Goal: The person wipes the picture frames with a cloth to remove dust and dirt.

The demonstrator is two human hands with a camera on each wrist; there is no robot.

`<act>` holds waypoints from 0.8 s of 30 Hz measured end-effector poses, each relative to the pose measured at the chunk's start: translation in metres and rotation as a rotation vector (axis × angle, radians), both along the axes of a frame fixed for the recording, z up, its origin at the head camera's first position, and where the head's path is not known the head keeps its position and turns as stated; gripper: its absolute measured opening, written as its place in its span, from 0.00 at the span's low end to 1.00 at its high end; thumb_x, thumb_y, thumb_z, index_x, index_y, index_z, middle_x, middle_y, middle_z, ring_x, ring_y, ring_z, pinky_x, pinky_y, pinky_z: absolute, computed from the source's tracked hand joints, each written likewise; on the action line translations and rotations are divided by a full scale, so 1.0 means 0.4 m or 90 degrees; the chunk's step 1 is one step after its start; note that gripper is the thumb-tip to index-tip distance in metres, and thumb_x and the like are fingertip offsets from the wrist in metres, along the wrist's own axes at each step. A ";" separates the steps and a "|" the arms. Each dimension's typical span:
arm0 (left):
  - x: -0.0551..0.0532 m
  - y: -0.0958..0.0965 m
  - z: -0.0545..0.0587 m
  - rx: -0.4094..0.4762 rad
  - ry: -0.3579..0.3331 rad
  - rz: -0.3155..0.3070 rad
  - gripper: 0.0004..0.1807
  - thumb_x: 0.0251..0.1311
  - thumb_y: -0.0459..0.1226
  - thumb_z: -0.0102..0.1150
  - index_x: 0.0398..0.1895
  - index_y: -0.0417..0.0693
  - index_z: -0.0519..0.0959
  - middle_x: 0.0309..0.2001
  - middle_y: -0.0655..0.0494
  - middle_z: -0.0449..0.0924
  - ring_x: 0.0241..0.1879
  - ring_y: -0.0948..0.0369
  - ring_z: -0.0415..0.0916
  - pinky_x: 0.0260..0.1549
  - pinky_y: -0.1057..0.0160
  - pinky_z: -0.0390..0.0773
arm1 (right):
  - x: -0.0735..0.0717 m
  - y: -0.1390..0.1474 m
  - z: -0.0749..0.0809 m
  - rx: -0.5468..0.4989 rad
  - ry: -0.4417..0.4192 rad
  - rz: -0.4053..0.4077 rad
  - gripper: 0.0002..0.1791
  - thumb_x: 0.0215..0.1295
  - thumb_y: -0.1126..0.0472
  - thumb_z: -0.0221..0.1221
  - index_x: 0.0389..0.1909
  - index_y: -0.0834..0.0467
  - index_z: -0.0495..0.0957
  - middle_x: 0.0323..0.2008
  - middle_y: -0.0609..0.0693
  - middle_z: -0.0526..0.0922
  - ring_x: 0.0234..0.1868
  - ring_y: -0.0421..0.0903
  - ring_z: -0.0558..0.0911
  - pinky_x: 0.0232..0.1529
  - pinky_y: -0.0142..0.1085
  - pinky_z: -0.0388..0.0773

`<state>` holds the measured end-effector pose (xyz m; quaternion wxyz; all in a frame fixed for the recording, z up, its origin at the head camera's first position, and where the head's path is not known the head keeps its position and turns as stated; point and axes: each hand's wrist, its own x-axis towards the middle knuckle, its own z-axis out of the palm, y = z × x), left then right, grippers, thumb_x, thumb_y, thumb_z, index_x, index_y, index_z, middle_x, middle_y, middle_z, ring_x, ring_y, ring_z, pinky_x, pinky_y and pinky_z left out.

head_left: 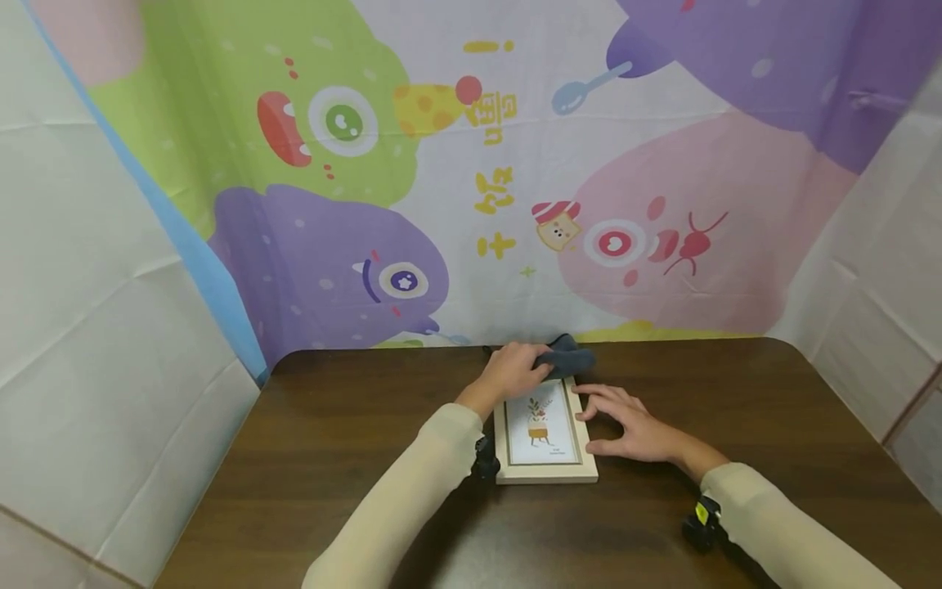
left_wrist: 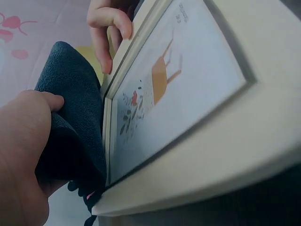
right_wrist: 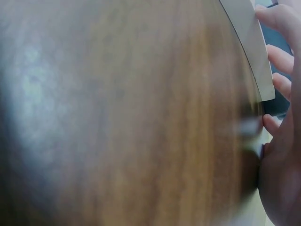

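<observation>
A cream picture frame point(head_left: 546, 473) lies flat on the table, with a print of a potted plant point(head_left: 540, 425) inside it. My left hand point(head_left: 515, 368) grips a dark blue-grey cloth point(head_left: 567, 360) at the frame's far end. In the left wrist view the cloth point(left_wrist: 70, 89) is bunched between thumb and fingers, against the frame's end point(left_wrist: 188, 188). My right hand point(head_left: 625, 424) touches the frame's right edge with its fingertips, fingers spread and lightly bent. The right wrist view shows these fingers point(right_wrist: 281, 59) along the frame's side point(right_wrist: 249, 37).
The brown wooden table point(head_left: 331, 458) extends around the frame. A cartoon-printed curtain point(head_left: 515, 303) hangs right behind the table's far edge. Pale sheets point(head_left: 110, 327) hang at both sides.
</observation>
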<state>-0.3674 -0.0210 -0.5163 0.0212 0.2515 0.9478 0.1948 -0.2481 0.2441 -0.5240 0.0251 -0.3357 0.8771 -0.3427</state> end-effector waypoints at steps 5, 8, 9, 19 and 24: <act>0.050 -0.017 0.074 -0.050 -0.003 -0.001 0.21 0.84 0.46 0.59 0.74 0.62 0.85 0.63 0.54 0.93 0.49 0.55 0.89 0.49 0.48 0.86 | -0.002 0.001 0.002 0.007 -0.003 -0.003 0.14 0.71 0.52 0.77 0.50 0.40 0.82 0.83 0.62 0.71 0.81 0.74 0.66 0.67 0.82 0.58; 0.017 -0.035 0.029 -0.078 0.036 -0.006 0.22 0.82 0.47 0.57 0.73 0.63 0.85 0.62 0.55 0.93 0.42 0.58 0.84 0.41 0.49 0.81 | -0.002 0.001 0.002 0.010 -0.004 -0.004 0.14 0.71 0.51 0.77 0.50 0.40 0.82 0.83 0.62 0.71 0.81 0.74 0.66 0.67 0.82 0.58; 0.004 -0.043 0.009 -0.082 0.054 -0.010 0.22 0.82 0.48 0.57 0.73 0.64 0.85 0.62 0.56 0.93 0.39 0.59 0.82 0.39 0.49 0.78 | -0.002 0.001 0.002 0.011 -0.004 -0.005 0.14 0.71 0.51 0.77 0.50 0.40 0.82 0.83 0.62 0.71 0.81 0.74 0.66 0.67 0.81 0.59; 0.089 -0.102 0.112 -0.074 0.022 -0.028 0.24 0.82 0.44 0.55 0.75 0.53 0.83 0.55 0.49 0.93 0.28 0.58 0.70 0.34 0.56 0.70 | -0.002 0.001 -0.003 0.005 0.000 -0.012 0.15 0.69 0.51 0.78 0.49 0.39 0.81 0.82 0.60 0.73 0.81 0.73 0.68 0.68 0.81 0.58; 0.109 -0.131 0.137 -0.075 0.028 -0.021 0.24 0.81 0.44 0.56 0.73 0.53 0.85 0.55 0.50 0.94 0.32 0.59 0.75 0.38 0.60 0.73 | -0.003 -0.001 -0.002 0.003 0.000 -0.014 0.15 0.69 0.51 0.78 0.47 0.39 0.81 0.82 0.59 0.73 0.81 0.72 0.68 0.68 0.79 0.59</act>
